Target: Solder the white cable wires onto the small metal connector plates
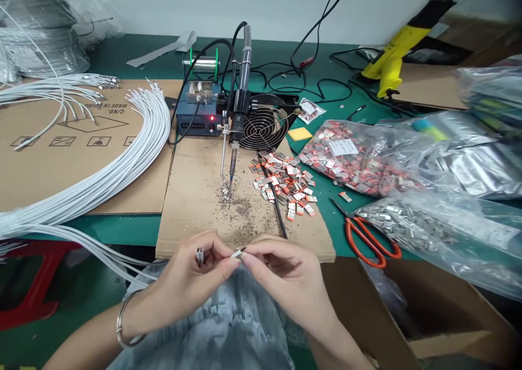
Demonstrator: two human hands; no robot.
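Across the table's (pixel 114 60) left side, we have white cables (pixel 134 166) gathered, their ends' state unclear. By the cardboard mat's (pixel 179 207) right edge, our pile of connectors (pixel 287 182) seems left to do. Our left hand (pixel 190 275) and right hand (pixel 289 272) pinch one small white piece (pixel 236 254) between fingertips, over the mat's front edge.

a pale wall (pixel 183 11) rises behind the green table (pixel 108 60), above green floor (pixel 32 340).

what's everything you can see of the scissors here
The scissors have two orange loop handles and dark, metal-looking blades that look shut or nearly so. They lie on the green table, right of the brown cardboard, tips pointing away and leftward, handles at the near edge. A clear bag seems to touch them.
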